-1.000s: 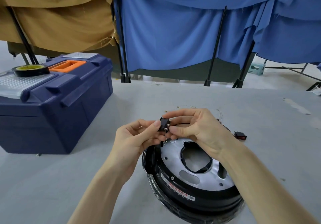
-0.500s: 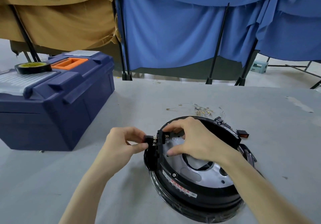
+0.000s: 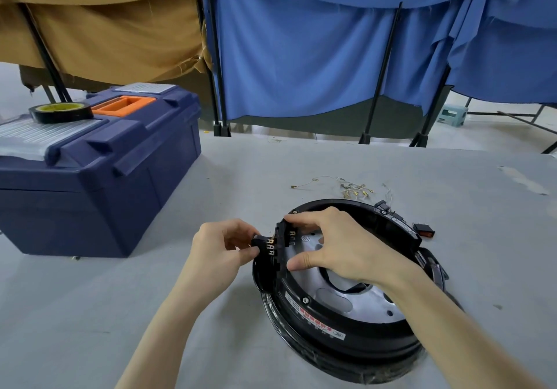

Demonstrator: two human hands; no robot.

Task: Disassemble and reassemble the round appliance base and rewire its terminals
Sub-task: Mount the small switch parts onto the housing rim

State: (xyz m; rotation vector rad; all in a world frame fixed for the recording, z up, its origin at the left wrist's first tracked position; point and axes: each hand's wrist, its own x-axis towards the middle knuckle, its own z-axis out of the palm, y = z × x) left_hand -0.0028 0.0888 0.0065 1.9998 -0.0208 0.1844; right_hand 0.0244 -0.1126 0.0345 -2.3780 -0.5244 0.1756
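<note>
The round black appliance base (image 3: 331,325), with its silver metal inner plate facing up, lies on the grey surface (image 3: 301,162) towards the near right corner. It is tilted, with the far rim raised.

The left hand (image 3: 217,244) has its grip closed on a small black switch block (image 3: 265,245) with brass prongs, pinching it against the outside of the base's left rim. The right hand (image 3: 340,247) reaches over from the far side. Its grip is closed on the raised black rim wall just beside that block, forefinger over the top and thumb on the inner face.

This looks like the reassembly stage, with the switch block being seated into its slot in the rim while the other hand steadies the base. Whether it has clicked home I cannot tell.

The next move probably needs a straight, firm push with the prongs kept unbent and pointing inward, while the right hand braces against it.

A bundle of thin loose wires with brass terminals (image 3: 355,191) lies near the base, on its far side, not yet connected. A small black switch with a red face (image 3: 423,230) sits just beside the base's right rim. A navy plastic toolbox (image 3: 99,177) stands at the left edge.
</note>
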